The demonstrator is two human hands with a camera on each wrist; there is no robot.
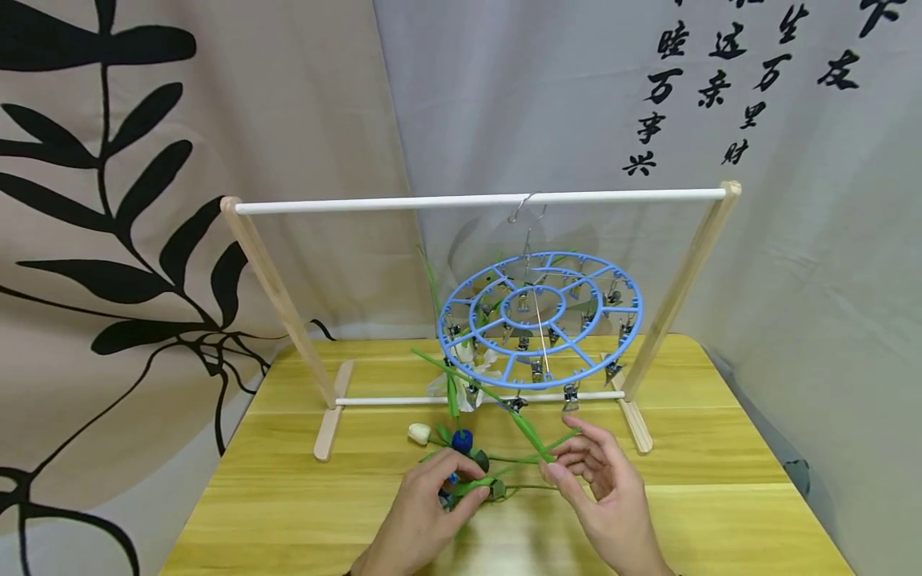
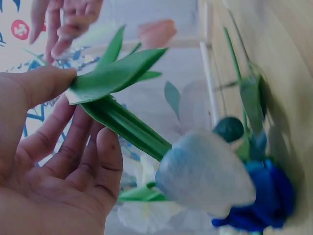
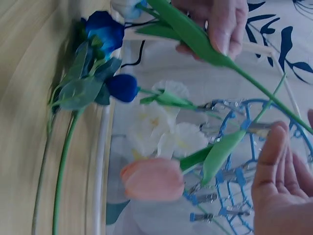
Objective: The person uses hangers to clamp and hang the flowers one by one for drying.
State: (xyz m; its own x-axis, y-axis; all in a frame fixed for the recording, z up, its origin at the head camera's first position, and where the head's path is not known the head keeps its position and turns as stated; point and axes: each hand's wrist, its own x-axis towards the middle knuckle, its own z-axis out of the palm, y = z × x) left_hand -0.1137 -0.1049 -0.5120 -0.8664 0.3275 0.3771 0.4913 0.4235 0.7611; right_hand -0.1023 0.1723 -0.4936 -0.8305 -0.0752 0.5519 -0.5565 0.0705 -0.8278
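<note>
I have the pale tulip (image 2: 203,174) low over the table (image 1: 288,480), in front of the hanger, with the left hand (image 1: 425,496) pinching its green leaf (image 2: 115,76) between thumb and fingers. Near its stem I see the right hand (image 1: 605,500), fingers loosely bent and thumb held apart, though I can't tell whether it touches the stem. Around them, a pink tulip (image 3: 151,180) hangs bloom-down by the round blue hanger (image 1: 526,386), which is hooked on a white rod (image 1: 374,204), and a blue rose (image 3: 105,32) lies below.
</note>
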